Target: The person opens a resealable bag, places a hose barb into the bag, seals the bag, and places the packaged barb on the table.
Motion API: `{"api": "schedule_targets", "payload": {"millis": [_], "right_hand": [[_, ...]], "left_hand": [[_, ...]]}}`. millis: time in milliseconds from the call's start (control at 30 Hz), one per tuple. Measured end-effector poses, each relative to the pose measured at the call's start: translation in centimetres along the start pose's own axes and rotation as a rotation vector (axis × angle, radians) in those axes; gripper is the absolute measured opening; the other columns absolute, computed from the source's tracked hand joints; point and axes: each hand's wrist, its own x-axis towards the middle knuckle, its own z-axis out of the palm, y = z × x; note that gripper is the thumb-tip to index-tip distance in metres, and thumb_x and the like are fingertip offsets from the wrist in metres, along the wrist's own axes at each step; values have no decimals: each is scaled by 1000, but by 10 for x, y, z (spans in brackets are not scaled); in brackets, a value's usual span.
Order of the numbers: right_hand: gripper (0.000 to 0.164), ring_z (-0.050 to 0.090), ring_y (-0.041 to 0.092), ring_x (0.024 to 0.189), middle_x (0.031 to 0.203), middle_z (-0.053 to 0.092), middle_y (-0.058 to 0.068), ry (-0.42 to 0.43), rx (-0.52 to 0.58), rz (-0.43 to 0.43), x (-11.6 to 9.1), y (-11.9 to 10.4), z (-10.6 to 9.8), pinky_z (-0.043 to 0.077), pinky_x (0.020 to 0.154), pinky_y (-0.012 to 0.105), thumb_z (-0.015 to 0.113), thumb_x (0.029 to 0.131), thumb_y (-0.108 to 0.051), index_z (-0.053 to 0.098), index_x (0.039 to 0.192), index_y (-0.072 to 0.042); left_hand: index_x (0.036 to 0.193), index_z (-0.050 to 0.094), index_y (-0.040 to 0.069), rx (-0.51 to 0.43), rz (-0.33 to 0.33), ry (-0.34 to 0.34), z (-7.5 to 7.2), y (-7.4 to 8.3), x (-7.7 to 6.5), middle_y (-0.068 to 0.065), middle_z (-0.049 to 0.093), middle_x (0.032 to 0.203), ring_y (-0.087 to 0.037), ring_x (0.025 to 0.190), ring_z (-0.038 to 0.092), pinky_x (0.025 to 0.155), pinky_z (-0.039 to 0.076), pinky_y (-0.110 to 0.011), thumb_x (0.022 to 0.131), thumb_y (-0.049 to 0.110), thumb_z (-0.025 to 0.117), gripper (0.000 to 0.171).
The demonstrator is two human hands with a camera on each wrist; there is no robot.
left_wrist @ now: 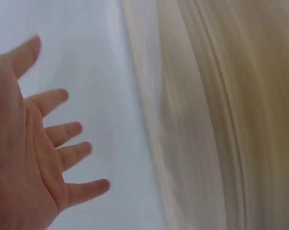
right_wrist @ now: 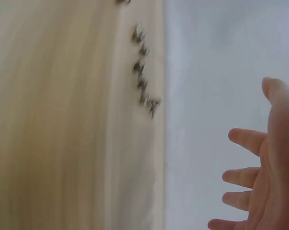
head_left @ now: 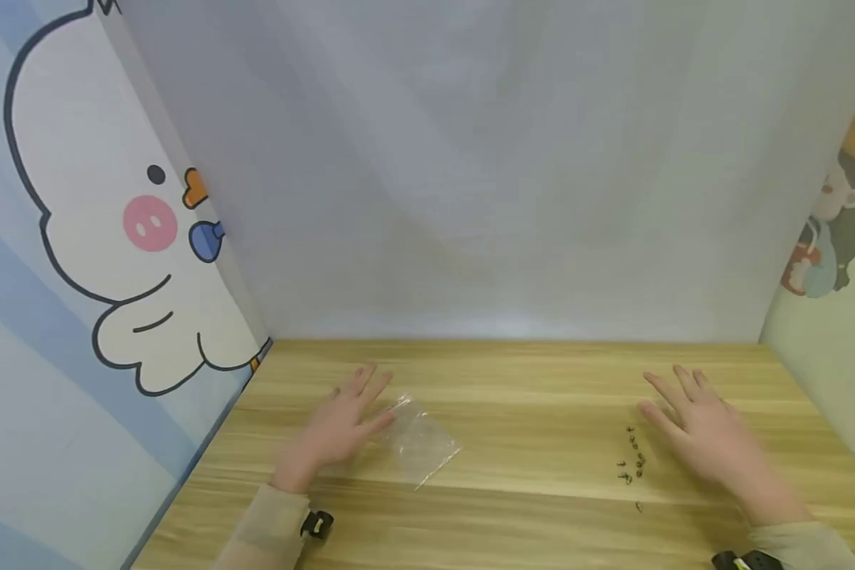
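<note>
A clear plastic bag (head_left: pixel 423 443) lies flat on the wooden table, left of the middle. Beside its left corner is my left hand (head_left: pixel 342 427), thumb overlapping the bag's edge in the head view. In the left wrist view the left hand (left_wrist: pixel 34 143) has its fingers spread and its palm bare. Several small dark metal pieces (head_left: pixel 640 459), like tiny screws or hooks, are scattered at the right; the right wrist view shows these pieces (right_wrist: pixel 140 67) blurred, in a line. My right hand (head_left: pixel 708 435) hovers just right of them, fingers spread, holding nothing.
The wooden table (head_left: pixel 527 507) reaches back to a pale grey curtain (head_left: pixel 499 174). A wall panel with a cartoon duck (head_left: pixel 93 158) stands along the left, and a printed panel (head_left: pixel 826 317) along the right. Black straps with small devices (head_left: pixel 318 524) sit on both wrists.
</note>
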Motion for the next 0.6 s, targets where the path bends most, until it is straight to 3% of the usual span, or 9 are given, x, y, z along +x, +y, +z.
{"api": "schedule_targets", "payload": {"millis": [100, 200, 400, 600], "right_hand": [[67, 27, 64, 148, 165, 31, 37, 21, 55, -16, 7, -21, 3, 25, 110, 85, 41, 114, -53, 43, 163, -7], [65, 37, 59, 146, 162, 41, 32, 49, 124, -18, 13, -42, 6, 30, 112, 80, 43, 114, -52, 49, 159, -7], [57, 58, 51, 133, 150, 61, 21, 87, 214, -34, 20, -68, 19, 44, 108, 72, 48, 112, -52, 63, 149, -11], [52, 60, 46, 132, 143, 67, 17, 97, 229, -56, 23, -73, 25, 48, 107, 68, 52, 112, -50, 70, 142, -11]], "left_hand": [[166, 40, 8, -80, -36, -4, 8, 22, 11, -23, 32, 170, -47, 151, 38, 120, 34, -67, 110, 44, 58, 69], [158, 50, 3, -105, -66, 7, 17, 41, 18, -26, 47, 161, -48, 144, 48, 118, 40, -64, 109, 41, 61, 63], [144, 64, 0, -69, -101, 39, 35, 64, 22, -25, 63, 145, -46, 132, 61, 109, 50, -64, 104, 38, 68, 55], [124, 75, -1, 26, -111, 102, 42, 73, 22, -21, 75, 119, -39, 103, 73, 83, 62, -57, 95, 28, 79, 41]]}}
